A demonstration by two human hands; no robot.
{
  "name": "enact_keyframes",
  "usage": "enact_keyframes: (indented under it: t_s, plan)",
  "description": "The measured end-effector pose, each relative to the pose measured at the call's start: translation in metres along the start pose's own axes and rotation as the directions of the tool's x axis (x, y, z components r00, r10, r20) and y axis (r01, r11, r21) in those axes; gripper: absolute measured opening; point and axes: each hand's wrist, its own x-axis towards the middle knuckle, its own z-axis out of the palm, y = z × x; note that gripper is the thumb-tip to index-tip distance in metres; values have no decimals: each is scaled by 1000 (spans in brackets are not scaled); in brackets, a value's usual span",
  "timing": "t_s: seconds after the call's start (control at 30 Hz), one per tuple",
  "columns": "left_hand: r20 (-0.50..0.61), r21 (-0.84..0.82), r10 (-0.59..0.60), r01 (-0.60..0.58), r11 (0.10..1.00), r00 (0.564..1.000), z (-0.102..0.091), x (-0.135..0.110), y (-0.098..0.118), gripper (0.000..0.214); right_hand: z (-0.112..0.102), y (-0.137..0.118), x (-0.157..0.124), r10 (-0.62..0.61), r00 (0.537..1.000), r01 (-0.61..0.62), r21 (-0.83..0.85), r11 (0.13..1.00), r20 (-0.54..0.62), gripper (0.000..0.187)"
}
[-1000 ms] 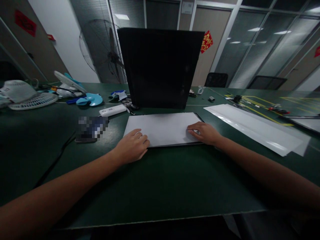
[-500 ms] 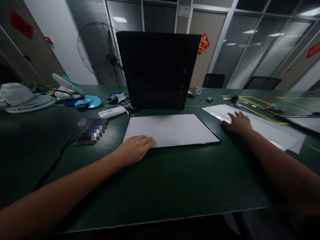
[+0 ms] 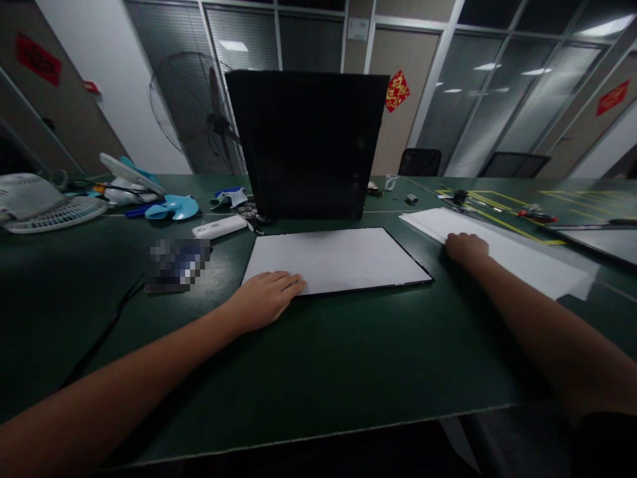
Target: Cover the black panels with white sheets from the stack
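My left hand (image 3: pixel 271 297) lies flat, fingers stretched out, over the near left corner of a white panel with a thin black frame (image 3: pixel 343 259). That panel rests flat on the green table. To its right, a stack of thin white sheets (image 3: pixel 517 255) lies at an angle, with a translucent border along one side. My right hand (image 3: pixel 466 249) is at the left edge of these sheets, its fingers curled down and closed on that edge. The fingertips are hidden behind the knuckles, so how many sheets they pinch cannot be seen.
A large black screen-like panel (image 3: pixel 306 146) stands upright behind the white one. On the left are a white device (image 3: pixel 220 227), a blurred-out object (image 3: pixel 178 265) with a cable, blue fan blades (image 3: pixel 174 207) and a white fan (image 3: pixel 54 202). A red-handled tool (image 3: pixel 538 216) and another framed panel (image 3: pixel 604 242) lie right.
My right hand's fingers were spread over the edge of the white sheets and are now curled closed there. My left hand stays on the panel. The whole view has shifted slightly.
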Motion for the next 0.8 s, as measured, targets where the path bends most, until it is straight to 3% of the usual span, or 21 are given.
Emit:
enact_keyframes:
  t_s: [0.13,0.23,0.33,0.4,0.5,0.57,0.67,0.73,0.8]
  plan:
    - [-17,1,2,-2,1000,1000,1,0,-1,42,-17,-21,-13,42,999,-44,-103,994,-15,38]
    - [-23,0,-1,1,1000,1000,2,-1,-1,41,-35,-48,-28,9,997,-17,-99,995,-82,43]
    - [-26,-2,0,0,1000,1000,1,0,-1,41,-51,-87,-50,-128,978,110,-116,987,-167,47]
    - [-15,3,3,-3,1000,1000,0,-1,0,42,-59,-116,-70,-287,942,263,-146,954,-176,47]
    - [5,18,4,-4,1000,1000,-1,-1,0,43,-68,-157,-104,-570,817,553,-153,819,-93,44]
    - [7,24,-4,4,1000,1000,-1,0,0,42,-71,-177,-123,-732,680,723,-121,680,-49,42]
    - [8,25,-16,16,1000,1000,0,0,0,41,-71,-189,-138,-869,485,869,-56,491,-97,43]
    - [3,32,-17,17,999,1000,0,0,1,41,-69,-188,-140,-895,417,906,-11,424,-161,41]
    - [-16,47,-6,7,999,1000,-1,-1,2,41,-66,-184,-137,-895,390,919,32,393,-216,38]
